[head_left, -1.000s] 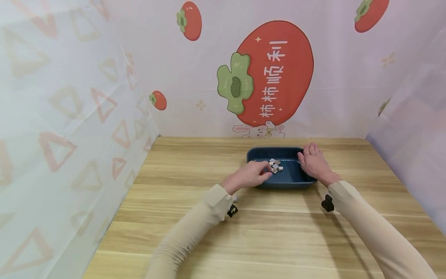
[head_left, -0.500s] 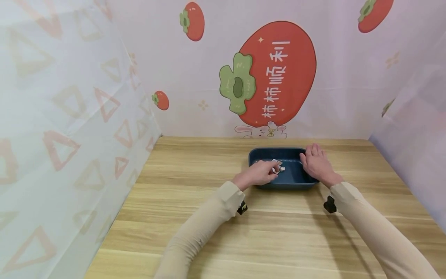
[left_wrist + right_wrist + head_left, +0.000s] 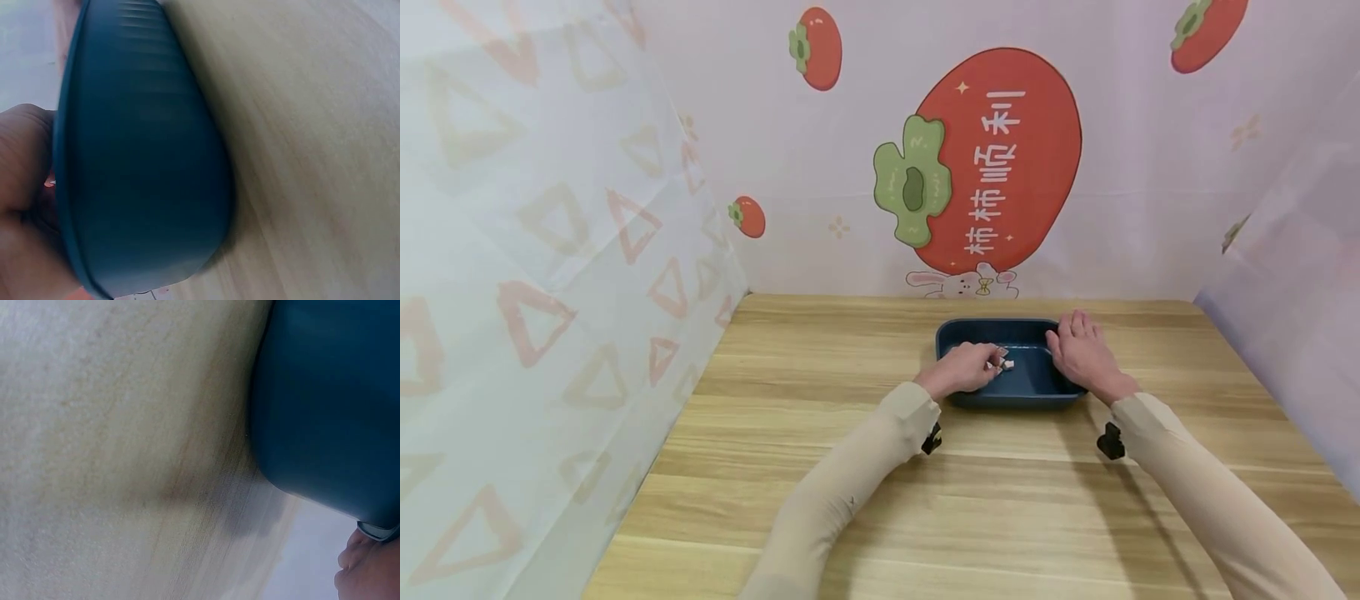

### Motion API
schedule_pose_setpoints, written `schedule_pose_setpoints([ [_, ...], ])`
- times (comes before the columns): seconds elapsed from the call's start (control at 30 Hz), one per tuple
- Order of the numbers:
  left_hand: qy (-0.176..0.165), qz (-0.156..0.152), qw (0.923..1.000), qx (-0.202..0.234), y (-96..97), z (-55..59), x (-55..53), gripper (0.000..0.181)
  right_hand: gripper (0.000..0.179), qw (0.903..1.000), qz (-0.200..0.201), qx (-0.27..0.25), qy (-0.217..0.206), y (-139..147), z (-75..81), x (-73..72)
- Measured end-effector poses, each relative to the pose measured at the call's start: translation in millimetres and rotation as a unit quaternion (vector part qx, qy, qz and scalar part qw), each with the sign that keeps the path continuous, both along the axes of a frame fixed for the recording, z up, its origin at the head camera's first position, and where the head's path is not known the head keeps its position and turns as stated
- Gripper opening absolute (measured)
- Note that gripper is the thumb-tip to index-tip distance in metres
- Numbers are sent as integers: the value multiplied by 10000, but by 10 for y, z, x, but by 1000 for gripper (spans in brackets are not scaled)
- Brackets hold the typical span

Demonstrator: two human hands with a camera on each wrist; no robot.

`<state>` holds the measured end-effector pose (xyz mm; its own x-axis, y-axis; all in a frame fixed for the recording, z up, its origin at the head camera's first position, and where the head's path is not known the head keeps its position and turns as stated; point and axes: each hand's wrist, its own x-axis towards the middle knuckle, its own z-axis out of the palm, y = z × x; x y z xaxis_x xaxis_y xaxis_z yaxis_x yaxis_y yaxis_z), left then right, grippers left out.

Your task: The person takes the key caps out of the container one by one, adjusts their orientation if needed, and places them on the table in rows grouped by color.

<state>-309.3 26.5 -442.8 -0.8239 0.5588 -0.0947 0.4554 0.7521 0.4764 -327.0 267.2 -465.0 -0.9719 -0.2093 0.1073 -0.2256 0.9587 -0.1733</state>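
A dark blue rectangular tray stands on the table toward the back. My left hand reaches over its left front rim, fingers and thumb curled round several small white tiles inside. Most of the tiles are hidden behind those fingers, so how many are held cannot be told. In the left wrist view, the outer wall of the tray hides the fingertips. My right hand holds the tray's right end, thumb inside the rim and fingers lying over the edge. Part of that hand shows past the rim in the right wrist view.
The wooden table reaches a printed back wall with persimmon pictures. A patterned sheet hangs at the left and another pale sheet at the right. Black wrist cameras sit under both sleeves.
My left hand has moved right, deeper into the tray, and its fingers have closed in over the tiles. My right hand stays on the tray's right end. A white tile on the table is now out of sight.
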Motion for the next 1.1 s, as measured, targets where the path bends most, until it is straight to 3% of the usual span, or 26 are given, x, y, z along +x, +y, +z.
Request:
schedule_pose_setpoints([
  [0.33,-121,452,9989,-88,86,-93,-63,17,66,9997,-81,-47,-213,-2,1,2],
  [0.67,9,841,9957,-388,146,-152,-129,13,64,9999,-70,-77,-88,-3,-16,2],
  [1.1,-184,935,9944,-457,205,-240,-210,20,63,9999,10,-125,56,7,-15,14],
])
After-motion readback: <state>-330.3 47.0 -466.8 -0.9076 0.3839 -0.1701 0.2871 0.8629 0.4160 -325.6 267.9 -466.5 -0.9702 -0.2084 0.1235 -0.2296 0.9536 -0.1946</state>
